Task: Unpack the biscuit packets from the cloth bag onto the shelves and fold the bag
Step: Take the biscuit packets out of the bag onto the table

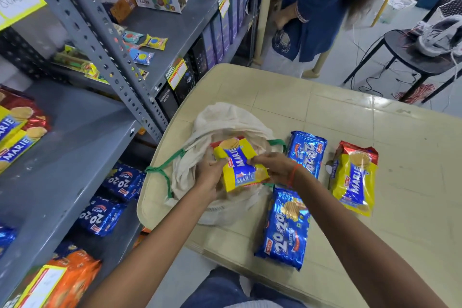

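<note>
A cream cloth bag [225,120] with green handles lies open on the beige table [337,112]. Over its mouth I hold a yellow-and-blue Marie biscuit packet [240,165]. My left hand [210,175] grips its left edge and my right hand [272,166] pinches its right edge. On the table to the right lie two blue 20-20 packets, one at the back [306,152] and one nearer me [283,227], plus another Marie packet [355,177].
Grey metal shelves [82,137] stand at the left, holding Marie packets [17,130] on one level and 20-20 packets [120,182] lower down. A person in blue [315,7] stands beyond the table. A black stool [410,55] with cables is at the right.
</note>
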A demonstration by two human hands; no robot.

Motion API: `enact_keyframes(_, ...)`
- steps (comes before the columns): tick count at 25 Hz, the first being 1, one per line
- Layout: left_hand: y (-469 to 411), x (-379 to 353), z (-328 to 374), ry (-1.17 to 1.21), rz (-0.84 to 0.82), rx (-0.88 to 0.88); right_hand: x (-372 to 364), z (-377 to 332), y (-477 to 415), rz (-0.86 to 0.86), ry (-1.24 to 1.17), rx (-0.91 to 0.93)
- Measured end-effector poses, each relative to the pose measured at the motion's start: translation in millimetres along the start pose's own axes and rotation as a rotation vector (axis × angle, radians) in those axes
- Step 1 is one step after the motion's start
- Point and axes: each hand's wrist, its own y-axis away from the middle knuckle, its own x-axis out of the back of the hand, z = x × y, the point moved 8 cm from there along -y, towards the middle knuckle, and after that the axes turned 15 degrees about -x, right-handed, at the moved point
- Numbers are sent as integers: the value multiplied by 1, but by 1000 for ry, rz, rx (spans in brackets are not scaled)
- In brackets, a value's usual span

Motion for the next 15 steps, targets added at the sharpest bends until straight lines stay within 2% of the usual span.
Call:
enact_keyframes(2, 22, -10, -14, 14, -42, 22, 3, 28, 16, -130, 48, -50)
enact_keyframes(4, 44, -18, -18, -40, -52, -71, 15, 54, 36, -146, 117, -62)
enact_keyframes(6, 73, -39, -17, -25, -116, -139, 39, 85, 53, -91, 106, -78)
enact_keyframes(9, 115, -96, -30, -55, -365, -190, 83, 138, 76, 67, 20, -110)
enact_keyframes(12, 147, -152, -57, -211, -598, -226, 122, 190, 101, 183, -18, -96)
enact_keyframes(15, 167, -197, -87, -380, -734, -218, 151, 239, 115, 265, -111, -128)
